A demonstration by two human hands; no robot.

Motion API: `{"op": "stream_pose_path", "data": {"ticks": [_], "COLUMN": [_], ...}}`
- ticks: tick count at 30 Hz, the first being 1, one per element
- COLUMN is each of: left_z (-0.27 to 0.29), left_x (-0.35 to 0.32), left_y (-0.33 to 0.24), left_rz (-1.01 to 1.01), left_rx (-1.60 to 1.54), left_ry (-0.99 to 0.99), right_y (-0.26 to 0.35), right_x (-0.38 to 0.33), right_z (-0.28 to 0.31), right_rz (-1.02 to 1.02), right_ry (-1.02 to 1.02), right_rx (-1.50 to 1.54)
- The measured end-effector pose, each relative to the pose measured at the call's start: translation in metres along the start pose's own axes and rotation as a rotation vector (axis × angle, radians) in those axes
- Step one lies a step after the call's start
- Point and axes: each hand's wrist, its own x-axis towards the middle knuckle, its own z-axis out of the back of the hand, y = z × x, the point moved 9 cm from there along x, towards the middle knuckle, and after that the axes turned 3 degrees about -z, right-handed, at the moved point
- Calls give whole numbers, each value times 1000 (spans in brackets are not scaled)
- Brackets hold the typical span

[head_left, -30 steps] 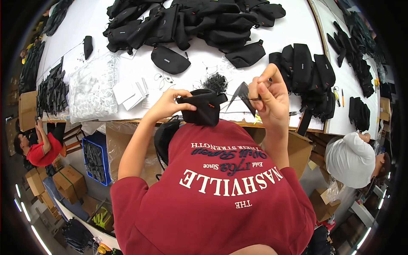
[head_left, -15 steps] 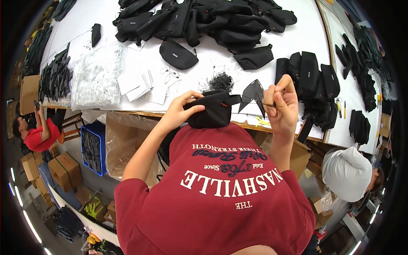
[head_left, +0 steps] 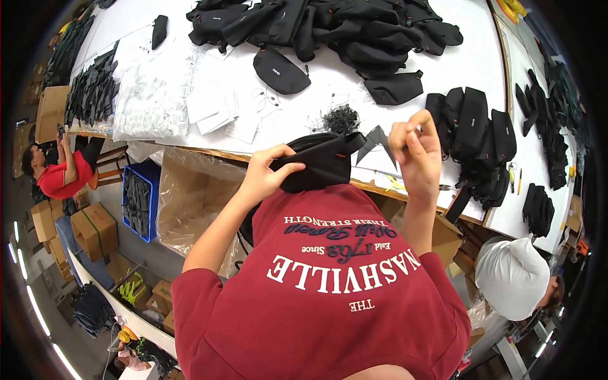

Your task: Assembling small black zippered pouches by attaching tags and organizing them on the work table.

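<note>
Left hand (head_left: 265, 177) at 9 o'clock, fingers clamped on black pouch (head_left: 315, 166) (kept steady above table edge (head_left: 209, 152), against red shirt). At 3 o'clock, right hand (head_left: 415, 151) raised, fingertips pinched; around what, cannot tell. Black tag (head_left: 375, 140) between.

A white bench (head_left: 481, 57) carries a heap of black pouches (head_left: 329, 25) and white paper sheets (head_left: 215, 111). Below its edge stand a blue crate (head_left: 136, 202) and cardboard boxes (head_left: 95, 228).

Red short-sleeved T-shirt (head_left: 329, 297), white lettering
</note>
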Motion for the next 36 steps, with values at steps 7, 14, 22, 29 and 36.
{"op": "stream_pose_path", "data": {"ticks": [7, 14, 22, 29, 36], "left_z": [-13, 35, 49, -11, -19], "left_x": [-14, -12, -7, 12, 22], "left_y": [-2, 14, 22, -23, -34], "left_rz": [224, 266, 262, 153, 143], "left_rx": [-378, -441, -142, -12, -1], "left_ry": [526, 155, 158, 458, 511], "right_y": [-127, -106, -30, -91, -92], "right_x": [-15, -32, -24, -4, -1], "right_z": [7, 19, 97, 96, 89], "right_rz": [-622, -589, -409, -226, -243], "right_ry": [425, 265, -189, -789, -847], "right_rx": [-555, -611, -668, 394, 120]}}
